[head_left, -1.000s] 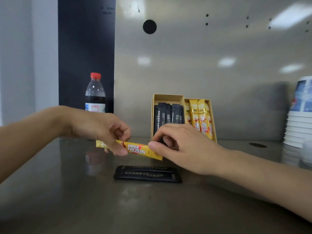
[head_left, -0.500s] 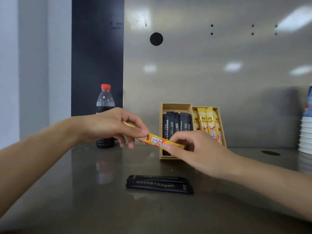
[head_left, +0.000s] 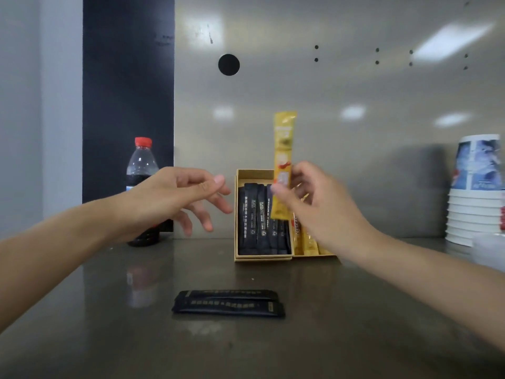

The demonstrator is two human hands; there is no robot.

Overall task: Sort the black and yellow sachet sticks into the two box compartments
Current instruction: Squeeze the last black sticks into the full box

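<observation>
The right hand (head_left: 322,212) pinches a yellow sachet stick (head_left: 284,149) near its lower part between thumb and fingers and holds it upright in the air, in front of the cardboard box (head_left: 254,173). The left hand (head_left: 175,198) hangs in the air just left of the box, its fingers loosely spread and holding nothing. The left compartment of the box contains black sticks (head_left: 259,220), the right one yellow sticks (head_left: 308,244). Two black sachet sticks (head_left: 228,303) lie side by side on the metal table (head_left: 328,337), nearer to the camera. A cola bottle (head_left: 140,165) stands at the left, and a stack of paper cups (head_left: 475,209) at the right.
</observation>
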